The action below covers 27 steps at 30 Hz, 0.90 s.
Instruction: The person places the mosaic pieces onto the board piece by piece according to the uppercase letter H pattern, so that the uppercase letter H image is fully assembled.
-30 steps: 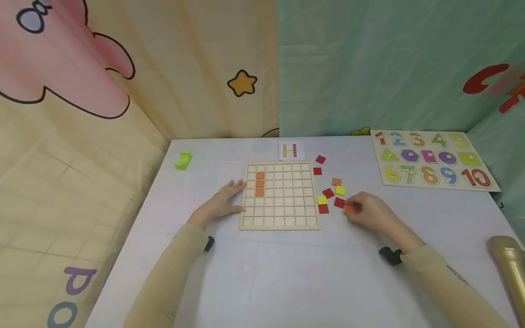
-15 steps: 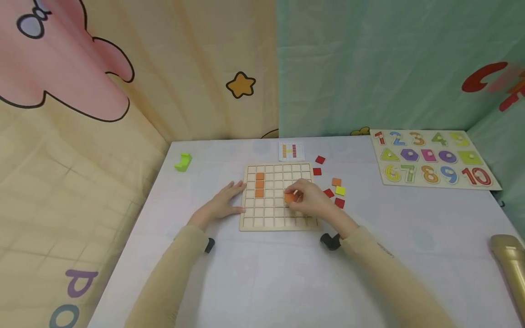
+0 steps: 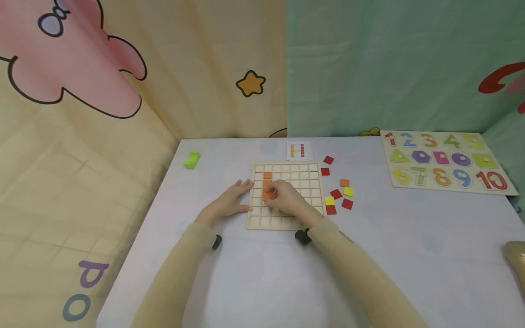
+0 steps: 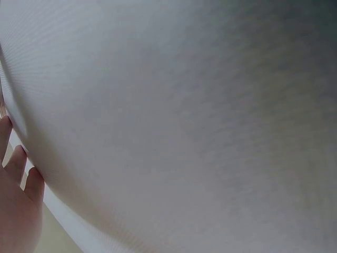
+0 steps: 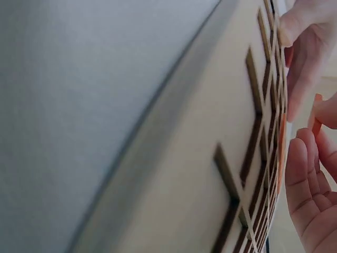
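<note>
A wooden grid board [image 3: 259, 222] lies on the table, with orange square tiles [image 3: 267, 175] in one column near its left side. My left hand [image 3: 227, 200] rests at the board's left edge, fingers spread and thumb touching the frame. Over that orange column, my right hand [image 3: 290, 199] pinches an orange tile [image 3: 267, 196] between thumb and finger. In the right wrist view this orange tile [image 5: 317, 112] stands just off the grid. The left wrist view shows mostly white tablecloth and some fingers [image 4: 34, 184].
Right of the board lie loose red tiles [image 3: 347, 204], yellow tiles [image 3: 348, 192] and one orange tile [image 3: 344, 182]. A pattern card [image 3: 299, 150] sits behind it. A number puzzle [image 3: 445, 159] lies back right, a green block [image 3: 192, 160] back left, a gold cylinder [image 3: 516, 259] far right.
My right hand has carried the orange tile from the loose tiles at the right leftward across the board to the orange column. The left hand has stayed at the board's edge.
</note>
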Each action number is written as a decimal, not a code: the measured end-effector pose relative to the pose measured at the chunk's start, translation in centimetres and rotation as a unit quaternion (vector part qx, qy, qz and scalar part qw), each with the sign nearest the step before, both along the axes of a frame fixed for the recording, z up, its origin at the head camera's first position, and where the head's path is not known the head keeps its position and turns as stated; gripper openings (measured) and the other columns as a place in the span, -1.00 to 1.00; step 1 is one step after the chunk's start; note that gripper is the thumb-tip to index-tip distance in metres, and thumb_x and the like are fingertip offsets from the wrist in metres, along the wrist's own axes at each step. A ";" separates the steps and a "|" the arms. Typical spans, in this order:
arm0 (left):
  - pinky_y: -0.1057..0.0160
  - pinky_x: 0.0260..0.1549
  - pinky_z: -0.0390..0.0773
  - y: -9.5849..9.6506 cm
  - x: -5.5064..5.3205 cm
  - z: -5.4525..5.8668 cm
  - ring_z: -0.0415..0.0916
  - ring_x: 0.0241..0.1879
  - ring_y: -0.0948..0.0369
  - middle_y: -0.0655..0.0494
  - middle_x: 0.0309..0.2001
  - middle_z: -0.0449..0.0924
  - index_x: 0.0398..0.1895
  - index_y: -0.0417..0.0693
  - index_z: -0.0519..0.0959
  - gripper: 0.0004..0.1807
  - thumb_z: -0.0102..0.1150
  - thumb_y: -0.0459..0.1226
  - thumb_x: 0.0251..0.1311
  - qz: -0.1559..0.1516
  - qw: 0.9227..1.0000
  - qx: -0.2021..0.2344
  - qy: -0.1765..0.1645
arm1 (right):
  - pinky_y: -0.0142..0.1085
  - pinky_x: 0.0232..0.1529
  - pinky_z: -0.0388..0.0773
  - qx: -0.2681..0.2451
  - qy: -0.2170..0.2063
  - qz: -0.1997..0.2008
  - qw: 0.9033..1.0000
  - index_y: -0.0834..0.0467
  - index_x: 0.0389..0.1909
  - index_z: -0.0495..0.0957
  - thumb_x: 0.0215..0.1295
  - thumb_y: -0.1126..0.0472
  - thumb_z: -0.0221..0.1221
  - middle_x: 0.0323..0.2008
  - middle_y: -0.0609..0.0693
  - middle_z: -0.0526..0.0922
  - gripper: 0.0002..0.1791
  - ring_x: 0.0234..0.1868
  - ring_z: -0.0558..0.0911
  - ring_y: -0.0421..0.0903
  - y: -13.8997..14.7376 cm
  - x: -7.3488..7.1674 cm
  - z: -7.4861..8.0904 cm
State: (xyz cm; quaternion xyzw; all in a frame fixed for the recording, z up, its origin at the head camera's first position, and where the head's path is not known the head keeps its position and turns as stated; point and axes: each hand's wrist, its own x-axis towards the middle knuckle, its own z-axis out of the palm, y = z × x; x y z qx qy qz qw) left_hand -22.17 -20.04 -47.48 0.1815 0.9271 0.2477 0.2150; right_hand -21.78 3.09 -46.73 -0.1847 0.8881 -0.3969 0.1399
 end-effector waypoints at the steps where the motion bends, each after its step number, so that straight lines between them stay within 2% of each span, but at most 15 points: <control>1: -0.21 0.49 -0.13 0.1 -0.1 0.0 -0.35 0.59 -0.03 0.09 0.60 -0.14 0.58 0.07 -0.01 -0.05 0.29 -0.02 0.22 -0.001 1.000 0.001 0.000 | -0.34 -0.22 0.53 0.004 0.005 0.002 1.000 0.20 -0.05 0.64 0.17 0.23 0.29 -0.23 0.01 0.62 -0.69 -0.26 0.54 -0.13 0.0 -0.1 -0.1; 7: -0.20 0.50 -0.13 0.3 -0.2 0.0 -0.36 0.60 -0.01 0.11 0.60 -0.15 0.58 0.09 -0.01 -0.03 0.30 -0.01 0.20 0.000 1.000 -0.003 -0.003 | -0.41 -0.34 0.48 0.025 0.023 0.016 0.999 0.26 -0.15 0.65 0.08 0.39 0.26 -0.32 0.02 0.56 -0.74 -0.37 0.51 -0.15 -0.3 0.0 -0.4; 16: -0.16 0.51 -0.13 0.3 -0.2 0.1 -0.35 0.59 -0.01 0.10 0.60 -0.14 0.58 0.06 0.00 -0.03 0.31 -0.04 0.19 0.009 1.000 -0.013 -0.002 | -0.40 -0.35 0.43 0.062 0.061 0.030 0.996 0.26 -0.17 0.68 0.01 0.44 0.27 -0.31 0.01 0.54 -0.70 -0.39 0.47 -0.14 -1.0 0.2 -0.3; 27: -0.16 0.50 -0.13 0.4 -0.2 0.2 -0.36 0.59 -0.01 0.09 0.60 -0.15 0.58 0.06 0.00 -0.04 0.30 -0.03 0.20 0.008 1.000 -0.015 -0.007 | -0.34 -0.20 0.53 0.039 0.036 0.013 0.999 0.24 -0.10 0.69 0.13 0.37 0.31 -0.26 0.03 0.58 -0.72 -0.28 0.52 -0.14 -0.6 0.3 -0.4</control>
